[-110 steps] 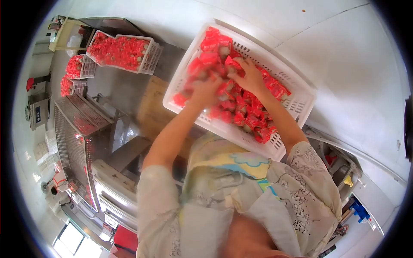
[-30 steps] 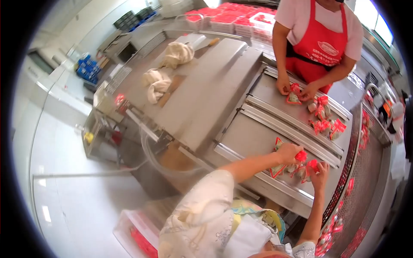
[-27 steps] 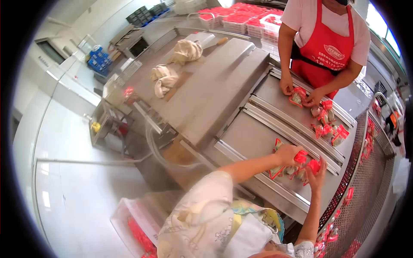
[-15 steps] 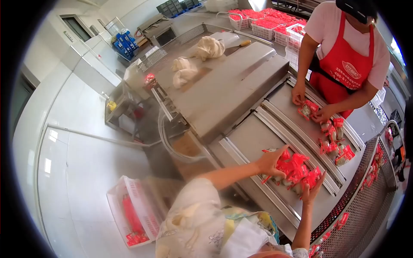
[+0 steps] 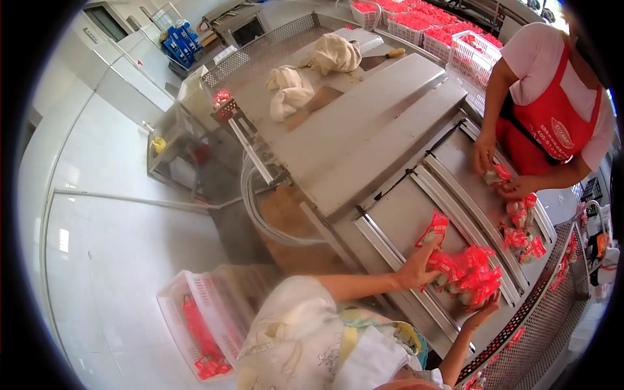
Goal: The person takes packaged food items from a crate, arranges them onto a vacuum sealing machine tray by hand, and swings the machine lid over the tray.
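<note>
One left hand [image 5: 416,269] of ours, fingers open, cups the left side of these red packets [image 5: 469,268], heaped by the steel table's [image 5: 393,224] near right corner! Our right hand [image 5: 482,314], fingers open, cups their right side; a co-worker [image 5: 556,107] fingers another packet [image 5: 499,174] by the far edge.

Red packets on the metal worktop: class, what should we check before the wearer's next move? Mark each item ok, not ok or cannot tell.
1. Left hand at the pile of red packets: ok.
2. Right hand at the pile's other side: ok.
3. Pile resting on the metal worktop: ok.
4. Packets spread out singly: not ok, most are heaped.
5. Co-worker's hands apart from the wearer's: ok.
6. Every packet sealed: cannot tell, too small.
</note>
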Available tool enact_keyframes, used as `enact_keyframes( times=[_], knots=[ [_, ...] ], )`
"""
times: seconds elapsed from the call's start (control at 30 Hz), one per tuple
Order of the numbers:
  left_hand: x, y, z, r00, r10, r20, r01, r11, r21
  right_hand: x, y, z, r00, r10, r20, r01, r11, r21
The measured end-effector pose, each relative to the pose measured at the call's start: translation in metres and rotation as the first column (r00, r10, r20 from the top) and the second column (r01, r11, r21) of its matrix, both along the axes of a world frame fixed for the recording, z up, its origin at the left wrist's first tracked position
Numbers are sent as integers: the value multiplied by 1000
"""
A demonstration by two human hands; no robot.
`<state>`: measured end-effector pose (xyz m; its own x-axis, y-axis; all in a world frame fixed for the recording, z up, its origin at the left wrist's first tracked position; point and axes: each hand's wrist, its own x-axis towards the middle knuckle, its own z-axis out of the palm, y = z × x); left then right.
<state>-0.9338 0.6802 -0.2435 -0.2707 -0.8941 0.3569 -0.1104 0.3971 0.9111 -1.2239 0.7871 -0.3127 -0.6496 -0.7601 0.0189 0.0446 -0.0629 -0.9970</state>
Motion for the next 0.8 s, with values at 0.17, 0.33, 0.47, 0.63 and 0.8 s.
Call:
enact_keyframes(
  times=[0.17,0.33,0.47,0.63,0.8],
  knots=[
    [22,-2,12,954,-246,-171,286,919,272,14,12,35,775,-345,-529,435,899,52],
    [43,-22,27,948,-187,-256,249,939,238,123,-8,92,668,143,-730,-163,986,44],
    [50,-44,24,972,-17,-235,69,974,216,232,-71,89,820,386,-423,-346,923,170],
    [67,-74,-4,966,118,-229,-21,921,390,249,-112,39,859,470,-205,-429,877,215],
    [73,-79,-14,953,110,-282,25,899,437,236,-134,-7,934,357,1,-348,909,229]
  ],
)
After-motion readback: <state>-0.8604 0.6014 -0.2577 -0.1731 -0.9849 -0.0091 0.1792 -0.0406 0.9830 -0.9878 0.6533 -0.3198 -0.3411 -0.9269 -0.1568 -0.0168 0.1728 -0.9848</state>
